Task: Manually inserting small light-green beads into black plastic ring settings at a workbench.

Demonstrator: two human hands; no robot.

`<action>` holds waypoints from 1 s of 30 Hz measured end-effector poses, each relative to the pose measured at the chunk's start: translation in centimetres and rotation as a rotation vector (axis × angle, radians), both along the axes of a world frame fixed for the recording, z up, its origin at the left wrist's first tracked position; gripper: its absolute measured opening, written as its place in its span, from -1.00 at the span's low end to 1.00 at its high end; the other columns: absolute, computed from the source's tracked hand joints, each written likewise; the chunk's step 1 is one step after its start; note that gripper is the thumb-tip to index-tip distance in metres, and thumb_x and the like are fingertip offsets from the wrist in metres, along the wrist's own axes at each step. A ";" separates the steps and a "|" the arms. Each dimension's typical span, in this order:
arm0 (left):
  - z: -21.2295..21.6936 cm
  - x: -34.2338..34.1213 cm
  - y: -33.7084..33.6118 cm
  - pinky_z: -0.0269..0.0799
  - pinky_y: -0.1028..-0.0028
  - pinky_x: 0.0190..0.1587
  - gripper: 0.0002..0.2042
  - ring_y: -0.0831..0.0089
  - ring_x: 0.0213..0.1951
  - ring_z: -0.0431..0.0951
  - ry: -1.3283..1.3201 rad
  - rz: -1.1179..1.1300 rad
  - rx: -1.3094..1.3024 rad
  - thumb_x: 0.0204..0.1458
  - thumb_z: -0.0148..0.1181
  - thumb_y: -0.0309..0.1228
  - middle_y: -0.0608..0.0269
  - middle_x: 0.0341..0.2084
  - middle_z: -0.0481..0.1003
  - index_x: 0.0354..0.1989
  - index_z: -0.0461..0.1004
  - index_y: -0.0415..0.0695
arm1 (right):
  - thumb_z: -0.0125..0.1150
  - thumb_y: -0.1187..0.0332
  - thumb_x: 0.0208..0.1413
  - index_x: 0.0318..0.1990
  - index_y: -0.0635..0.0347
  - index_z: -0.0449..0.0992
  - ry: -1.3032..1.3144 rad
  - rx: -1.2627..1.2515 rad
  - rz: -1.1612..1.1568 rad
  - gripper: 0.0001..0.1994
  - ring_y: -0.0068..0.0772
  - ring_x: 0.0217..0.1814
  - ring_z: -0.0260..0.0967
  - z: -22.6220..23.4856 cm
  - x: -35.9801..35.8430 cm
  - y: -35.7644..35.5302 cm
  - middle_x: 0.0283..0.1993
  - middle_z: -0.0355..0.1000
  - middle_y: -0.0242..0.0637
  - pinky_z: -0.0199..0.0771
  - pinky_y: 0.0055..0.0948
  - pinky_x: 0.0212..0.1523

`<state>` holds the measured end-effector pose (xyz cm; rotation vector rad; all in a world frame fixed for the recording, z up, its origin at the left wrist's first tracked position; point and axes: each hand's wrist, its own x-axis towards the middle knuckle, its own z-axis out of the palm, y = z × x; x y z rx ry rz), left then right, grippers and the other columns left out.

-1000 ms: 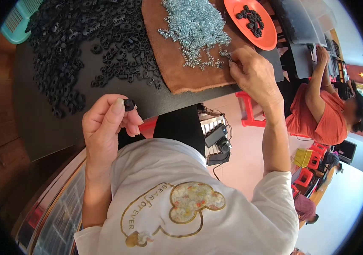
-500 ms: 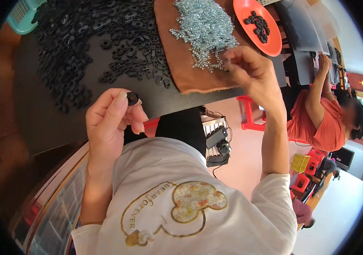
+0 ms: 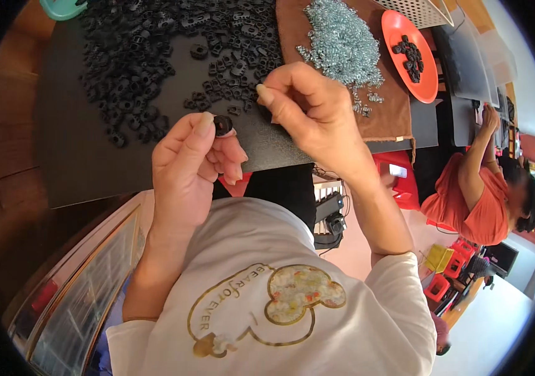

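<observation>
Between the thumb and fingers of my left hand (image 3: 183, 169) is a small round black plastic part (image 3: 222, 126) with a hole in it. My right hand (image 3: 314, 113) is just to its right, over the table's near edge, thumb and forefinger pinched together. Whatever is in that pinch is too small to make out. A large heap of black plastic parts (image 3: 123, 62) spreads over the dark table (image 3: 67, 163) beyond my left hand. Beyond my right hand lies a pile of small silvery metal springs (image 3: 342, 44) on a brown cloth (image 3: 396, 119).
An orange plate (image 3: 429, 88) with several black parts stands right of the springs, near a white perforated basket (image 3: 424, 12). A teal basket (image 3: 61, 9) is at the far left. A red stool (image 3: 405, 188) stands below the table's right side. Another person (image 3: 471, 191) sits farther right.
My right hand has moved left from the edge of the spring pile to beside my left hand, its fingers pinched. My left hand still holds the black part. The view has shifted slightly.
</observation>
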<state>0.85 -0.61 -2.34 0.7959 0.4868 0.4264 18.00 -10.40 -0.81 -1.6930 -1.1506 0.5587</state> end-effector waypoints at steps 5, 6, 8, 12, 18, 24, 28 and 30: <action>-1.2 -1.3 0.7 0.34 0.47 -0.51 -0.69 0.39 -0.59 0.40 -0.197 0.105 -0.120 0.30 -0.16 -0.26 0.07 -0.56 0.46 -0.23 0.42 -0.25 | 0.22 0.52 0.09 -0.35 0.30 0.46 -0.011 0.000 -0.115 -0.94 -0.53 -0.58 0.25 0.8 0.6 -0.9 -0.53 0.34 -0.28 0.29 -0.50 -0.53; -1.2 -1.6 0.8 0.34 0.47 -0.51 -0.69 0.39 -0.59 0.40 -0.193 0.109 -0.122 0.30 -0.16 -0.26 0.07 -0.56 0.46 -0.23 0.42 -0.25 | 0.21 0.54 0.08 -0.34 0.31 0.46 -0.065 -0.018 -0.098 -0.96 -0.43 -0.53 0.32 0.9 0.7 -1.1 -0.49 0.38 -0.24 0.34 -0.46 -0.48; -1.2 -2.0 1.1 0.32 0.44 -0.51 -0.68 0.38 -0.59 0.40 -0.279 0.134 -0.160 0.30 -0.16 -0.22 0.08 -0.55 0.45 -0.21 0.40 -0.24 | 0.20 0.56 0.07 -0.33 0.31 0.46 -0.182 0.022 -0.023 -0.95 -0.33 -0.50 0.35 0.9 1.0 -1.4 -0.46 0.39 -0.21 0.36 -0.42 -0.45; -1.0 -3.1 2.7 0.26 0.45 -0.51 -0.66 0.37 -0.58 0.37 -0.419 0.107 -0.211 0.30 -0.17 -0.16 0.10 -0.51 0.44 -0.23 0.39 -0.21 | 0.19 0.59 0.03 -0.29 0.31 0.46 -0.400 0.119 0.166 -0.91 -0.06 -0.39 0.39 0.4 0.7 -1.0 -0.39 0.38 -0.12 0.41 -0.29 -0.36; -1.2 -4.2 3.7 0.26 0.46 -0.48 -0.67 0.40 -0.59 0.34 -0.469 0.126 -0.185 0.32 -0.20 -0.20 0.13 -0.52 0.42 -0.24 0.40 -0.20 | 0.22 0.62 -0.12 -0.21 0.31 0.49 -0.577 0.015 0.351 -0.75 -0.13 -0.30 0.44 1.3 -3.1 1.2 -0.30 0.39 -0.20 0.49 -0.30 -0.35; -0.6 -4.8 3.1 0.26 0.47 -0.53 -0.68 0.39 -0.60 0.34 -0.341 0.213 -0.175 0.31 -0.19 -0.22 0.12 -0.56 0.41 -0.26 0.39 -0.22 | 0.16 0.40 -0.16 -0.38 0.25 0.42 -0.954 -0.011 0.502 -0.84 -0.32 -0.32 0.40 0.8 -5.3 4.1 -0.37 0.25 -0.29 0.52 -0.44 -0.38; -0.7 -5.2 2.8 0.26 0.49 -0.56 -0.70 0.41 -0.60 0.35 -0.279 0.233 -0.149 0.31 -0.19 -0.25 0.12 -0.58 0.41 -0.27 0.39 -0.22 | 0.15 0.43 -0.14 -0.42 0.25 0.39 -0.921 -0.078 0.457 -0.87 -0.27 -0.32 0.41 0.5 -5.2 4.4 -0.36 0.25 -0.22 0.52 -0.38 -0.37; -0.3 -5.0 2.5 0.27 0.50 -0.56 -0.70 0.43 -0.60 0.35 -0.187 0.230 -0.132 0.32 -0.20 -0.27 0.12 -0.60 0.41 -0.26 0.40 -0.22 | 0.14 0.45 -0.14 -0.41 0.26 0.38 -0.860 -0.087 0.461 -0.88 -0.24 -0.32 0.41 0.6 -5.0 4.2 -0.37 0.24 -0.21 0.52 -0.35 -0.38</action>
